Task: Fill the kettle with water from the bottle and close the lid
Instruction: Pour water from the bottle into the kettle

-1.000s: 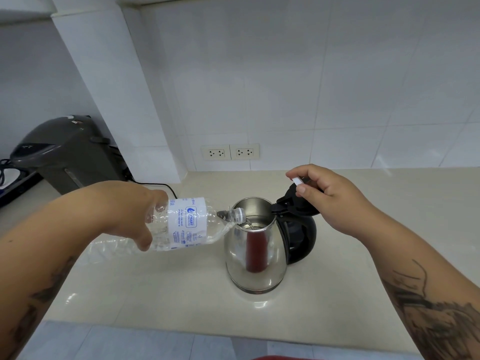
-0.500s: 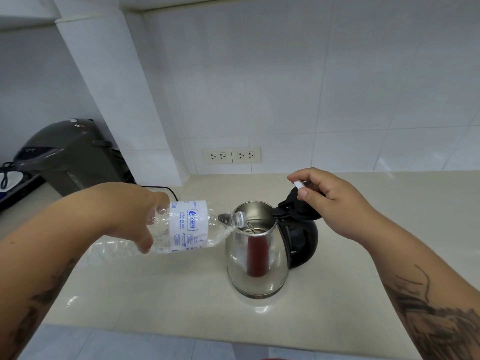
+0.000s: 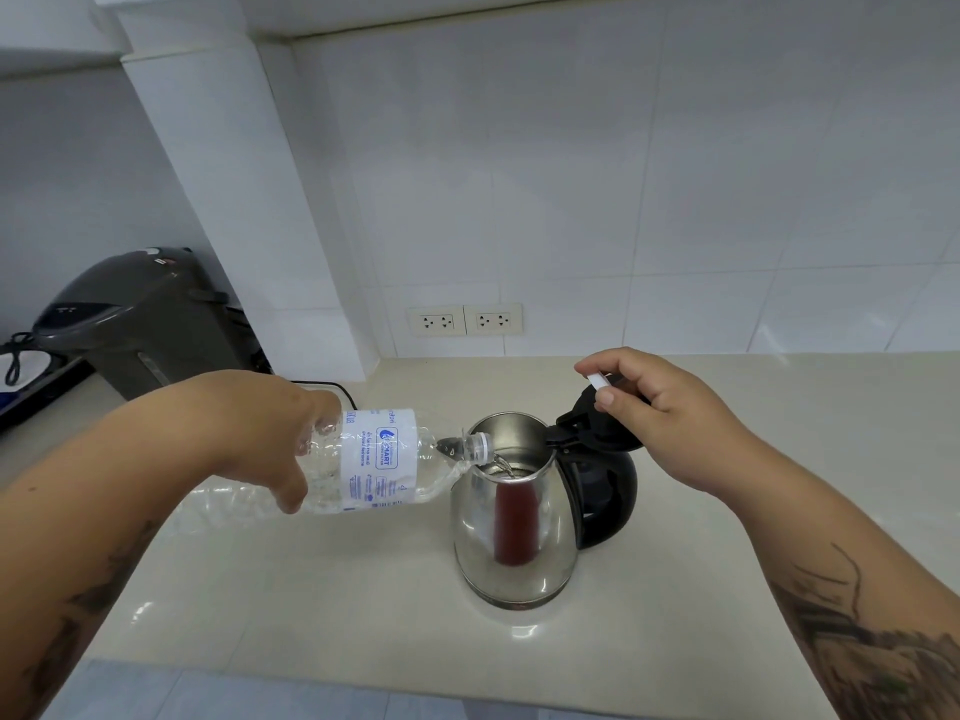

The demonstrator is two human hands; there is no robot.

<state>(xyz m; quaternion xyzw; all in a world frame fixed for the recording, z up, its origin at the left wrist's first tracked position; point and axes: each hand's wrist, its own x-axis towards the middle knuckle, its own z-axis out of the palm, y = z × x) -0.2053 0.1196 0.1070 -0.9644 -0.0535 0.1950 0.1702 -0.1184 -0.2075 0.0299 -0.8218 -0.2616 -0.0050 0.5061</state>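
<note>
Your left hand [image 3: 270, 439] grips the bottle [image 3: 374, 462] on its side, neck over the steel kettle [image 3: 511, 517] mouth, water trickling in. The kettle stands on the counter [image 3: 311, 589]. Your right hand [image 3: 660, 423] pinches a small white cap [image 3: 598, 380] above the raised black lid [image 3: 587, 418].

i have only one view to work from, the wide-angle camera on the person's head. it looks forward and down across the pale countertop [image 3: 322, 605] toward the tiled wall [image 3: 571, 174], which bends at the edges from the lens. it sits close: both forearms enter from the bottom corners, the left hand [image 3: 270, 433] and right hand [image 3: 654, 413] about mid-frame with the kettle [image 3: 511, 527] between them, near centre. the wall sockets [image 3: 465, 320] lie straight ahead, a grey appliance [image 3: 135, 324] at the far left edge. no second view shares this scene.
</note>
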